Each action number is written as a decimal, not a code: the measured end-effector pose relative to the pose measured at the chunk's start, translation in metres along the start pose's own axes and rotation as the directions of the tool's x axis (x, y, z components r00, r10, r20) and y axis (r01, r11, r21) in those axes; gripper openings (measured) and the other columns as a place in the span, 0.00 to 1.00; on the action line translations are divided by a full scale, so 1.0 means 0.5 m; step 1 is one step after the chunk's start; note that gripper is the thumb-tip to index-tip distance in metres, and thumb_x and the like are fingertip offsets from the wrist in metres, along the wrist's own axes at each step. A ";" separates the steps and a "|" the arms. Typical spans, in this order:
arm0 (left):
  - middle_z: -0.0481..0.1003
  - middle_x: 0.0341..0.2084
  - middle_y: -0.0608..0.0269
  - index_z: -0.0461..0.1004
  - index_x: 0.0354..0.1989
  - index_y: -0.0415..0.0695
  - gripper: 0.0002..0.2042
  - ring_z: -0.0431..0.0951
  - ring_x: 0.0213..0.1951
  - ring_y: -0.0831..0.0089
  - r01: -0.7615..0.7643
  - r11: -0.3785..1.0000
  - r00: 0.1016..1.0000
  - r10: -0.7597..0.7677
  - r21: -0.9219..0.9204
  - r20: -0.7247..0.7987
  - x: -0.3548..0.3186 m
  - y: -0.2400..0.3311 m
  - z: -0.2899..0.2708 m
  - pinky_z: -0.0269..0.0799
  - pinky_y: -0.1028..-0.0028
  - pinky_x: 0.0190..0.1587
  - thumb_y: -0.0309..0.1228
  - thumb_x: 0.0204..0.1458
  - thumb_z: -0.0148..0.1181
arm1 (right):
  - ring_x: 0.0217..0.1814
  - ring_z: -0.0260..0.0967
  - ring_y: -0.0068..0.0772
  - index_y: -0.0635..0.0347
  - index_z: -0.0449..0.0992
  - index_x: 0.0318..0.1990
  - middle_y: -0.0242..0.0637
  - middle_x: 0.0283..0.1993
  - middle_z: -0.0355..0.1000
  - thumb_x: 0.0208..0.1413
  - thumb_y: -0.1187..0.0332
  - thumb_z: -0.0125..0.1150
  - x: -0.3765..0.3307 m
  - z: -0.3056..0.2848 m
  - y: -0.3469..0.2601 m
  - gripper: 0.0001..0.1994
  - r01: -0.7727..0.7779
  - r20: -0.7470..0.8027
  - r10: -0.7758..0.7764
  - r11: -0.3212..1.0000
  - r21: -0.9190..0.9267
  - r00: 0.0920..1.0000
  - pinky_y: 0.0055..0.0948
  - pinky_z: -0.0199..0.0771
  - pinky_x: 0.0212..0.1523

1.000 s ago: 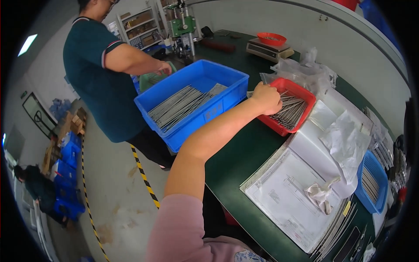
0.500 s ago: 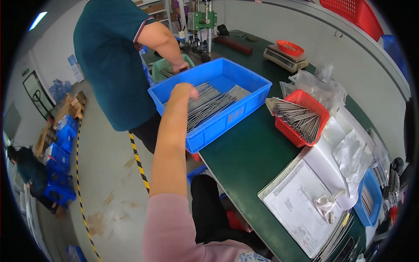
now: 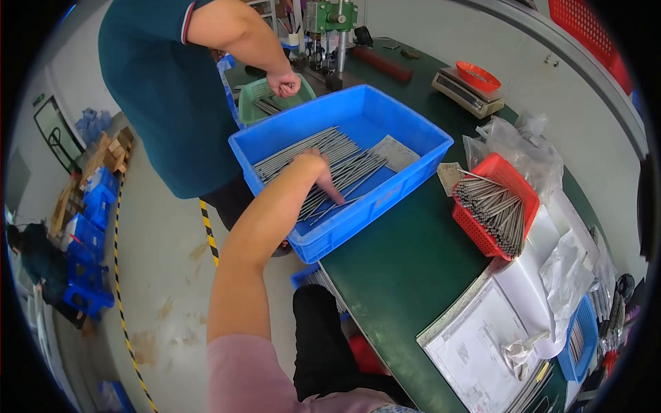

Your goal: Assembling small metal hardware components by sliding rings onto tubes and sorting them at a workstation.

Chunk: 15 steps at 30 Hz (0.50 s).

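Observation:
My left hand (image 3: 317,170) is inside a large blue plastic crate (image 3: 406,180), low over a layer of thin grey metal rods (image 3: 334,142). A digit points down toward the rods at the crate's near side; the other fingers are partly hidden by the back of the hand. No rod is lifted in it. The rods lie roughly parallel, a few askew near my fingers. A card with writing (image 3: 397,153) lies flat in the crate, right of the rods. My right hand is out of view.
A red basket (image 3: 490,241) of metal rods stands right of the crate on the green table (image 3: 385,289). Nearer lie paper drawings (image 3: 475,344). A scale (image 3: 465,93) holds an orange-red dish. At left, a co-worker's hand (image 3: 284,84) is over a green basket (image 3: 248,113).
My left hand has moved down and right onto the rods in the crate. The view has shifted slightly. The co-worker's hand now shows more clearly above the green basket.

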<state>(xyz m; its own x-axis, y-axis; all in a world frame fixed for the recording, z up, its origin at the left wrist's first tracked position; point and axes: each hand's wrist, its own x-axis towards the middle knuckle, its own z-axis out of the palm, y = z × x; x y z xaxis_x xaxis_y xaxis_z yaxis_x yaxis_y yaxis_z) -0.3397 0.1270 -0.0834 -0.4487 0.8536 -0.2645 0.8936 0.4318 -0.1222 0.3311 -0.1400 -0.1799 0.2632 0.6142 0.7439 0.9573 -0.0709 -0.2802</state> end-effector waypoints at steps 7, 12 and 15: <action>0.72 0.45 0.52 0.73 0.43 0.37 0.37 0.73 0.46 0.62 -0.164 0.985 0.970 0.153 0.043 0.189 0.031 -0.007 -0.016 0.69 0.68 0.48 0.53 0.25 0.68 | 0.31 0.68 0.42 0.71 0.69 0.37 0.52 0.31 0.67 0.51 0.69 0.56 0.011 0.018 -0.035 0.12 0.062 0.077 -0.062 0.998 0.010 0.995 0.34 0.69 0.33; 0.72 0.45 0.55 0.74 0.43 0.39 0.37 0.73 0.47 0.64 -0.088 0.995 0.981 0.095 -0.047 0.167 -0.010 0.036 -0.023 0.69 0.68 0.48 0.53 0.24 0.70 | 0.30 0.68 0.42 0.70 0.69 0.36 0.51 0.30 0.67 0.50 0.70 0.56 0.020 0.050 -0.063 0.11 0.105 0.110 -0.109 0.994 0.043 0.988 0.34 0.68 0.31; 0.72 0.45 0.58 0.74 0.44 0.41 0.38 0.73 0.48 0.68 -0.120 0.990 0.975 0.103 0.072 0.196 0.012 0.038 0.002 0.69 0.68 0.47 0.52 0.22 0.71 | 0.29 0.67 0.42 0.70 0.69 0.35 0.51 0.29 0.67 0.50 0.70 0.56 0.018 0.063 -0.081 0.10 0.131 0.136 -0.140 0.989 0.075 0.981 0.34 0.68 0.30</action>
<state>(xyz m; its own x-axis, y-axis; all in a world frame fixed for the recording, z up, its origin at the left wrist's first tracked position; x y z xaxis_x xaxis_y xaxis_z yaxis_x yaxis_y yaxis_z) -0.3254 0.1403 -0.0885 -0.3431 0.8200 -0.4582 0.9393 0.3045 -0.1584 0.2908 -0.1068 -0.1809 0.1079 0.7189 0.6866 0.9719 0.0691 -0.2250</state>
